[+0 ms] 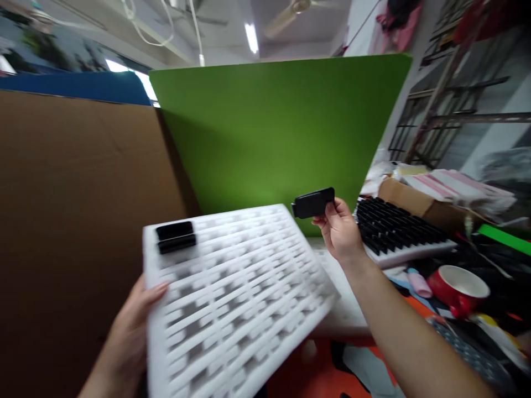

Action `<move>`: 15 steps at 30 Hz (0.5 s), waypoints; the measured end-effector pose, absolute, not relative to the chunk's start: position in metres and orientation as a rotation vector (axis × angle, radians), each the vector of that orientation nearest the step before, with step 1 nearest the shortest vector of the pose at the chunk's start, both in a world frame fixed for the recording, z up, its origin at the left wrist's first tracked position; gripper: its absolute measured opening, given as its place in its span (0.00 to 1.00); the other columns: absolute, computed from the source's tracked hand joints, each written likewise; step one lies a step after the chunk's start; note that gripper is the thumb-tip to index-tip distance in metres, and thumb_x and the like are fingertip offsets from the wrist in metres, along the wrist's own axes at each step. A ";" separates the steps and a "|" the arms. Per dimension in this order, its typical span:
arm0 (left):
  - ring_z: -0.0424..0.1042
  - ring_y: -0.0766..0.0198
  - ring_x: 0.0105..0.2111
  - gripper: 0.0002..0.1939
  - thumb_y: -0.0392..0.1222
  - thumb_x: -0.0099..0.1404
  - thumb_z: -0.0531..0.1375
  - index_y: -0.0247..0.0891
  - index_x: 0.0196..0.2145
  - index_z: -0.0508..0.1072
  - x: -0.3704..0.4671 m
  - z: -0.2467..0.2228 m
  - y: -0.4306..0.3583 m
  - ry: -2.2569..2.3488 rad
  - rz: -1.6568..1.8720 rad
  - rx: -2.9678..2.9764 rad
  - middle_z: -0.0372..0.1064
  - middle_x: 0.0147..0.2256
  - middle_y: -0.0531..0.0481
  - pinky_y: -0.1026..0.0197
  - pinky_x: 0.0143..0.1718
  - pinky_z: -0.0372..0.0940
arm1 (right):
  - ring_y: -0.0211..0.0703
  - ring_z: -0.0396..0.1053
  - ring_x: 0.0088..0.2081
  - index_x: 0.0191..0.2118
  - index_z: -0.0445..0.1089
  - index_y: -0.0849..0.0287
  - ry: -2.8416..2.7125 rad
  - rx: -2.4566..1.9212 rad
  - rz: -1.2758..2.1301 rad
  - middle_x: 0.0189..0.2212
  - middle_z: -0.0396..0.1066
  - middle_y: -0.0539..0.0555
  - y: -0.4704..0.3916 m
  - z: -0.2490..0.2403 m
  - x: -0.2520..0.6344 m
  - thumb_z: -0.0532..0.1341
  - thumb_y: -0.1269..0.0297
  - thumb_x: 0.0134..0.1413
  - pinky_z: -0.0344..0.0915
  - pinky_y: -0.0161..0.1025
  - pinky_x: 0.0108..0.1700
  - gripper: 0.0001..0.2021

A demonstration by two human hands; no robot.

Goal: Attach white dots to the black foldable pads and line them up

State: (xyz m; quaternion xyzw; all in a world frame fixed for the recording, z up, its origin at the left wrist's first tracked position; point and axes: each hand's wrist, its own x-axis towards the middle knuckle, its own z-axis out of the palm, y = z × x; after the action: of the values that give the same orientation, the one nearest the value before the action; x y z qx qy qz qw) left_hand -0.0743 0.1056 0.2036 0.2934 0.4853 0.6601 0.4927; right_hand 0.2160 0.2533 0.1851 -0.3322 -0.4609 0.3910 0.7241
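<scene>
- Overhead I count one lit tube light (pixel 251 37) and, near it, one pale ceiling fan (pixel 301 6); blades of a second show farther left, blurred.
- One green board (pixel 265 132) stands upright across the back. One brown cardboard sheet (pixel 78 182) fills my left side, with one blue panel (pixel 74 85) showing above it.
- One white foam tray (pixel 155 320), tilted, takes up the middle of my view, its slots in many rows, too blurred for me to count.
- Two black pieces (pixel 175 229) sit side by side in its far left corner; the other slots I can see are bare.
- One left hand (pixel 135 315) grips the tray's left edge, thumb lying over the top face.
- One right hand (pixel 342 235) pinches one black piece (pixel 312 204) between thumb and fingers, raised apart from the tray, just beyond its far right corner.
- To the right I see one second tray (pixel 415 253), packed with rows of black pieces I cannot count exactly.
- Near that tray I find one red mug (pixel 446 287), one pink tube (pixel 420 283) and one bright green strip (pixel 506 239).
- Behind them stands one cardboard box (pixel 400 199), with one metal rack (pixel 440 94) farther back.
</scene>
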 end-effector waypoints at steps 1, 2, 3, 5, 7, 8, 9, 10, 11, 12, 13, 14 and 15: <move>0.72 0.53 0.35 0.30 0.42 0.51 0.64 0.45 0.52 0.63 -0.072 0.202 0.108 1.126 1.600 0.773 0.71 0.41 0.52 0.58 0.36 0.67 | 0.33 0.65 0.26 0.38 0.62 0.52 -1.160 -0.615 0.873 0.27 0.65 0.46 0.241 0.201 0.201 0.58 0.53 0.50 0.66 0.34 0.30 0.12; 0.72 0.54 0.35 0.31 0.41 0.50 0.63 0.46 0.53 0.61 -0.068 0.202 0.111 1.110 1.596 0.803 0.71 0.41 0.52 0.58 0.36 0.67 | 0.34 0.66 0.27 0.39 0.63 0.52 -1.319 -0.528 0.846 0.28 0.66 0.47 0.228 0.213 0.186 0.58 0.57 0.52 0.66 0.35 0.32 0.09; 0.72 0.54 0.35 0.32 0.41 0.52 0.63 0.47 0.54 0.60 -0.064 0.202 0.113 1.097 1.593 0.833 0.70 0.43 0.51 0.58 0.36 0.67 | 0.34 0.66 0.28 0.39 0.65 0.52 -1.474 -0.456 0.791 0.30 0.67 0.48 0.216 0.223 0.170 0.58 0.61 0.53 0.66 0.35 0.34 0.07; 0.71 0.54 0.38 0.32 0.40 0.54 0.61 0.48 0.56 0.57 -0.055 0.204 0.115 1.078 1.589 0.878 0.67 0.47 0.49 0.58 0.38 0.67 | 0.37 0.67 0.34 0.40 0.66 0.52 -1.739 -0.342 0.642 0.33 0.68 0.50 0.196 0.233 0.142 0.56 0.66 0.55 0.66 0.36 0.39 0.06; 0.69 0.53 0.42 0.32 0.40 0.55 0.60 0.47 0.56 0.56 -0.051 0.207 0.116 1.042 1.587 0.919 0.64 0.50 0.48 0.58 0.40 0.66 | 0.38 0.67 0.37 0.41 0.66 0.53 -1.873 -0.297 0.508 0.35 0.69 0.51 0.188 0.233 0.123 0.54 0.69 0.56 0.66 0.37 0.41 0.08; 0.68 0.52 0.44 0.32 0.40 0.55 0.60 0.47 0.56 0.56 -0.050 0.209 0.116 1.024 1.591 0.936 0.63 0.50 0.47 0.57 0.41 0.66 | 0.38 0.67 0.37 0.42 0.66 0.54 -1.906 -0.292 0.462 0.35 0.69 0.51 0.187 0.231 0.117 0.53 0.69 0.57 0.65 0.37 0.41 0.09; 0.67 0.51 0.45 0.32 0.39 0.54 0.60 0.46 0.57 0.56 -0.050 0.210 0.115 1.009 1.597 0.947 0.63 0.51 0.47 0.57 0.42 0.65 | 0.38 0.67 0.38 0.42 0.65 0.55 -1.925 -0.293 0.432 0.35 0.69 0.51 0.189 0.228 0.112 0.53 0.70 0.57 0.65 0.36 0.41 0.09; 0.66 0.50 0.46 0.33 0.39 0.54 0.61 0.46 0.57 0.56 -0.050 0.211 0.115 0.997 1.601 0.953 0.63 0.51 0.47 0.57 0.43 0.65 | 0.38 0.67 0.38 0.43 0.65 0.55 -1.939 -0.295 0.412 0.35 0.69 0.52 0.191 0.226 0.109 0.52 0.70 0.57 0.65 0.36 0.41 0.09; 0.66 0.50 0.46 0.33 0.40 0.53 0.61 0.45 0.57 0.56 -0.051 0.211 0.114 0.990 1.605 0.958 0.63 0.51 0.46 0.56 0.42 0.65 | 0.38 0.67 0.38 0.43 0.65 0.56 -1.955 -0.296 0.397 0.36 0.69 0.52 0.194 0.223 0.106 0.52 0.70 0.58 0.65 0.36 0.41 0.09; 0.66 0.49 0.46 0.34 0.40 0.53 0.61 0.45 0.57 0.56 -0.052 0.210 0.114 0.993 1.612 0.965 0.63 0.50 0.46 0.56 0.42 0.65 | 0.38 0.67 0.38 0.43 0.65 0.57 -1.968 -0.297 0.377 0.36 0.70 0.52 0.196 0.222 0.104 0.52 0.69 0.58 0.65 0.36 0.41 0.09; 0.66 0.49 0.46 0.34 0.40 0.53 0.61 0.44 0.57 0.56 -0.054 0.209 0.113 1.006 1.618 0.977 0.64 0.50 0.45 0.56 0.41 0.65 | 0.38 0.67 0.37 0.43 0.65 0.57 -1.978 -0.305 0.348 0.36 0.70 0.53 0.196 0.220 0.102 0.52 0.69 0.58 0.64 0.36 0.41 0.09; 0.66 0.49 0.46 0.34 0.41 0.53 0.61 0.44 0.57 0.56 -0.055 0.208 0.113 1.027 1.625 0.996 0.64 0.49 0.45 0.57 0.41 0.65 | 0.39 0.67 0.36 0.43 0.65 0.58 -1.996 -0.329 0.308 0.35 0.69 0.53 0.196 0.219 0.100 0.51 0.69 0.58 0.64 0.36 0.40 0.09; 0.65 0.49 0.47 0.33 0.41 0.54 0.61 0.44 0.57 0.56 -0.056 0.207 0.113 1.055 1.631 1.020 0.65 0.49 0.46 0.58 0.41 0.65 | 0.39 0.66 0.35 0.42 0.65 0.58 -2.028 -0.371 0.256 0.34 0.69 0.53 0.196 0.219 0.098 0.51 0.69 0.58 0.64 0.36 0.39 0.09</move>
State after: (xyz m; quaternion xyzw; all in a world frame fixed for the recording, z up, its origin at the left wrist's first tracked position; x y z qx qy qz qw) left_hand -0.0563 0.1131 0.2067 0.4138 0.4277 0.6615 0.4563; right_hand 0.0983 0.1956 0.2189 -0.1538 -0.8412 0.1063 0.5074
